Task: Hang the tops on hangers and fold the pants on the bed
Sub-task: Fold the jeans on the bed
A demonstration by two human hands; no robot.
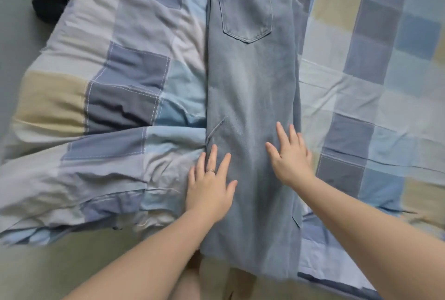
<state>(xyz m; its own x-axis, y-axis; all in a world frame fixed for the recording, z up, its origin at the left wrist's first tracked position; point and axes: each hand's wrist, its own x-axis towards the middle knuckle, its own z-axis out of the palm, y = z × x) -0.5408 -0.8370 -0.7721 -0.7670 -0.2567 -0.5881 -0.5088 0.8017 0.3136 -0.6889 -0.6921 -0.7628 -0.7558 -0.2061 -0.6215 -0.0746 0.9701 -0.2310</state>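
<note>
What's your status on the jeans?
Both hands flat, fingers spread: left hand, right hand. Jeans laid lengthwise on bed, pocket up. Nothing in the way.

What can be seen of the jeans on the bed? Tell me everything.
The jeans are light blue washed denim, folded lengthwise, one leg over the other, back pocket facing up. They lie flat and straight along the checked bedding, waistband at the far end, hems overhanging the near edge. The left hand and right hand press flat, fingers spread, on the lower legs.
</note>
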